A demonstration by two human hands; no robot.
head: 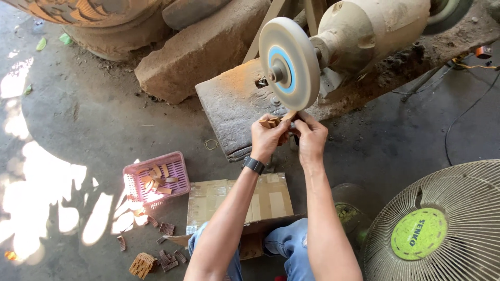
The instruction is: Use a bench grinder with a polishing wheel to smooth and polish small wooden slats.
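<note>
**Small wooden piece held at lower rim of buffing wheel**

The left hand (268,136) grips a bundle of small tan wooden pieces (271,122), fingers curled closed around them; a dark wristwatch (253,165) sits on that wrist. The right hand (311,136) pinches a single wooden piece (289,115) between thumb and fingertips, fingers narrow. This piece sits at the 6 o'clock edge of the pale buffing wheel (289,62), apparently touching the rim. Its long axis runs from about 7 o'clock up to 1 o'clock, its upper end pointing into the wheel.

The piece's lower end is hidden in the fingers, so its full length and shape cannot be made out. The count of pieces in the bundle cannot be told. The motor housing (372,28) is cut off at the top edge.

At 8 o'clock from the hands, well apart, a pink basket (177,162) holds similar pieces. A taped cardboard box (271,200) lies at 6 o'clock, beneath the forearms. A fan (469,208) is cut off at 4 o'clock.
</note>
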